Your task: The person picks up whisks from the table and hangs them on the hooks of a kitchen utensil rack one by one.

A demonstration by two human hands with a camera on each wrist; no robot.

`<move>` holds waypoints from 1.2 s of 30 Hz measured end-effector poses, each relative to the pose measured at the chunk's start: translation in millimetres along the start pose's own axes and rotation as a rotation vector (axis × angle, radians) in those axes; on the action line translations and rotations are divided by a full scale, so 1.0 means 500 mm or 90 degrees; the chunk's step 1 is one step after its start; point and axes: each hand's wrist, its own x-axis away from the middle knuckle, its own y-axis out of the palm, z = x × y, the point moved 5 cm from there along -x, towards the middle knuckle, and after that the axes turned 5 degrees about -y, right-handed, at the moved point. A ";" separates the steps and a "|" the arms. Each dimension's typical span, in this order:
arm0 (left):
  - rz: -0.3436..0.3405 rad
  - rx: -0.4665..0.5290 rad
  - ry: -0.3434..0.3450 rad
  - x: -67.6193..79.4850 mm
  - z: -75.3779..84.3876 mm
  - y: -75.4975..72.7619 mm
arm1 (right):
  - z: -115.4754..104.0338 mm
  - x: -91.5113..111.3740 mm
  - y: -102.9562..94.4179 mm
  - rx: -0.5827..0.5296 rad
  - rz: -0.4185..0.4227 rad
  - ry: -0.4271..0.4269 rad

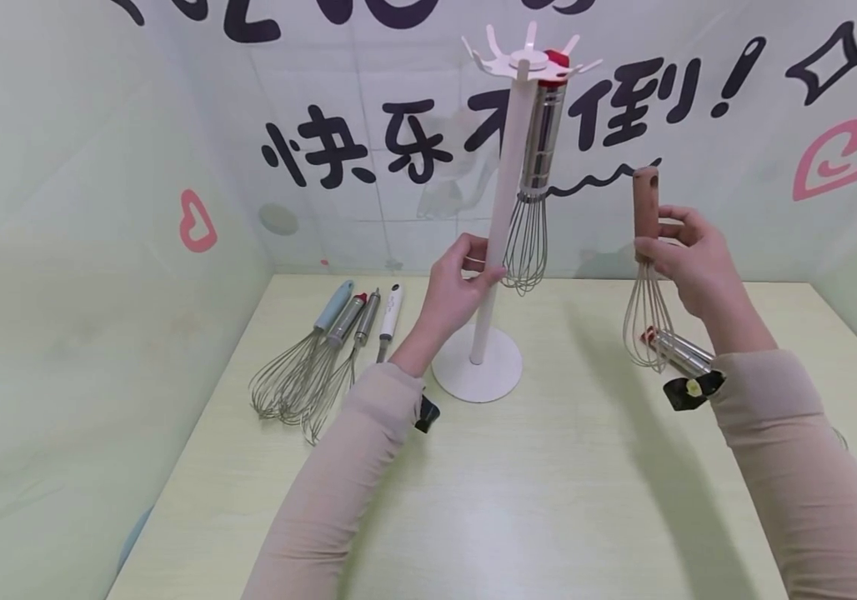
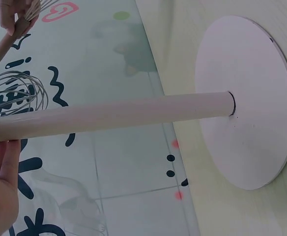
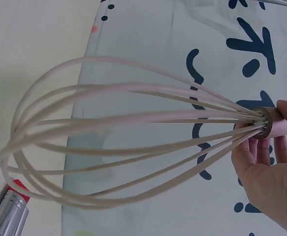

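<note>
My left hand [image 1: 457,287] grips the post of a white stand [image 1: 513,167], which has a round base and a ring of hooks on top. From one hook hangs a metal-handled whisk [image 1: 541,150] with a red end, its wires pointing down just right of the post. Out to the right, my right hand [image 1: 694,250] pinches a wooden-handled whisk [image 1: 646,212] low on its handle, near the wires. That whisk is upright above the table, handle end up. In the right wrist view its pale wire loops [image 3: 109,147] fill the middle, with thumb and fingers around the handle.
Several whisks [image 1: 331,333] lie side by side at the table's left, with a white-handled utensil [image 1: 391,312] beside them. A red-ended metal handle [image 1: 684,352] lies on the table [image 1: 548,483] near my right wrist. Behind stands a printed cloth backdrop [image 1: 413,217].
</note>
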 end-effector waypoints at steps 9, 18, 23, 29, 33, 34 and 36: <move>-0.005 0.006 -0.009 -0.002 -0.004 0.001 | -0.043 0.007 0.015 -0.114 0.001 -0.029; -0.005 0.000 -0.013 -0.003 -0.006 0.001 | -0.087 0.013 0.030 -0.177 -0.005 -0.080; -0.004 0.004 -0.009 -0.005 -0.006 0.001 | -0.113 0.018 0.039 -0.231 -0.014 -0.102; -0.003 -0.003 -0.008 -0.006 -0.006 0.000 | -0.134 0.022 0.050 -0.267 -0.024 -0.121; -0.001 -0.016 -0.012 -0.007 -0.008 -0.001 | -0.145 0.023 0.056 -0.296 -0.025 -0.130; -0.002 -0.016 -0.014 -0.007 -0.008 -0.001 | -0.148 0.024 0.057 -0.303 -0.025 -0.133; -0.002 -0.017 -0.017 -0.007 -0.008 -0.002 | -0.154 0.025 0.060 -0.313 -0.027 -0.142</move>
